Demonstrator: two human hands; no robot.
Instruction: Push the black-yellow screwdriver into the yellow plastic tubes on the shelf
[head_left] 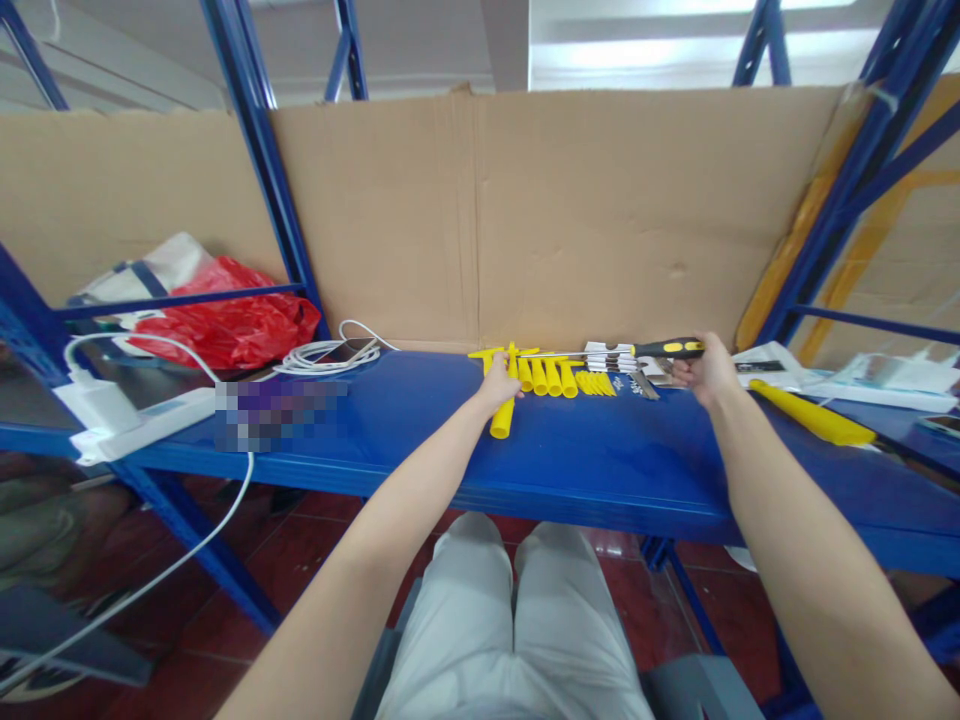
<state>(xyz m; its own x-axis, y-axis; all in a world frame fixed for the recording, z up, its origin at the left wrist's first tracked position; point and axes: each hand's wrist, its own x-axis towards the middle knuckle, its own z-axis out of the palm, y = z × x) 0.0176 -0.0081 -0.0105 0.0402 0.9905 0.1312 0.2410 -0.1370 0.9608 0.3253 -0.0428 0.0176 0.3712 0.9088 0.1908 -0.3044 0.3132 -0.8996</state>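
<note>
My left hand (500,382) is closed around a yellow plastic T-shaped piece (502,420), whose hollow tube end points toward me. My right hand (707,372) grips the end of a screwdriver (669,348) with a black and yellow handle. Its long metal shaft runs left, level above the table, and the tip is close to the crosspiece by my left hand; whether they touch I cannot tell. Between my hands lies a row of several similar yellow tube pieces (553,378), then a stack of small flat yellow parts (596,384). White and metal parts (609,358) sit behind the shaft.
A blue table (420,420) backs onto a cardboard wall (600,210). On the left are a red plastic bag (232,315), a coiled white cable (326,355) and a power strip (161,420). At right lies a long yellow tapered piece (810,415). Blue posts (262,150) frame the sides.
</note>
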